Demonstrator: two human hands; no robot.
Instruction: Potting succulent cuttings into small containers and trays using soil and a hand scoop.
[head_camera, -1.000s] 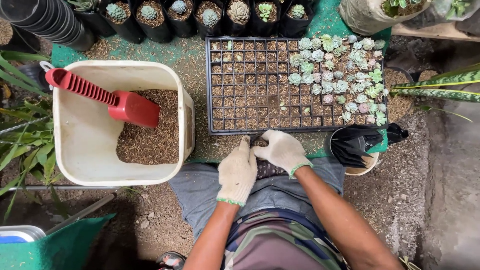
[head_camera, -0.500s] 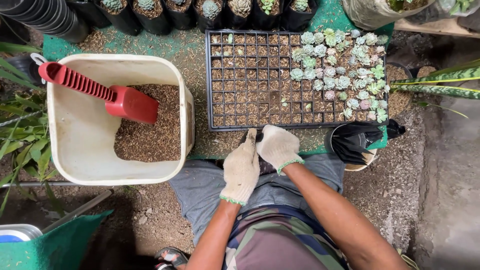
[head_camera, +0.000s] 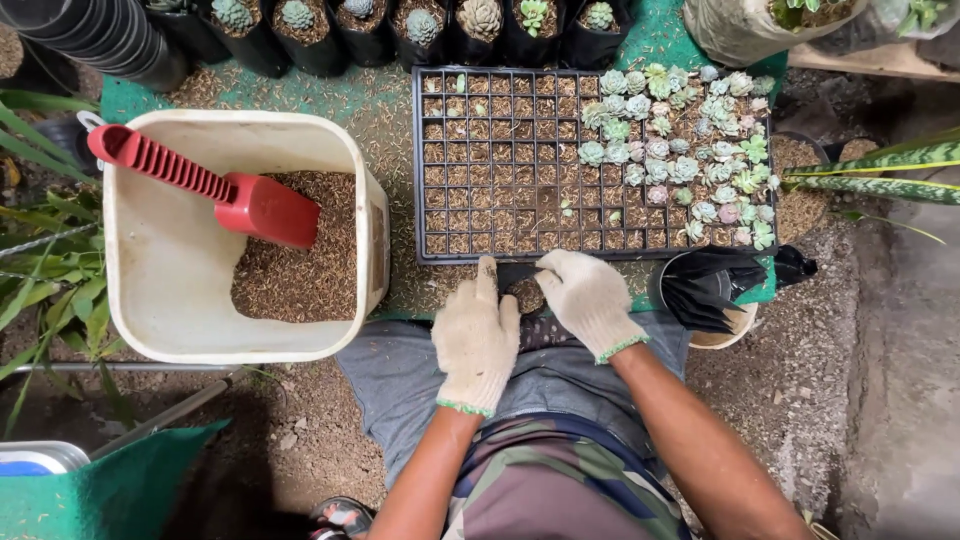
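Both gloved hands had edged closer around a small black pot (head_camera: 527, 293) below the seedling tray (head_camera: 430, 160); left hand (head_camera: 478, 335) and right hand (head_camera: 588, 298) cupped it, best pressed evenly.

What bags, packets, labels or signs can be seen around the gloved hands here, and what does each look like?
No labels, signs or screens show.
Black plastic bag: crumpled, in a pot right of the right hand.
Clear plastic bag: top right, bulging, holding soil and a green plant.
Black grow bags: row along the top, each with a succulent.
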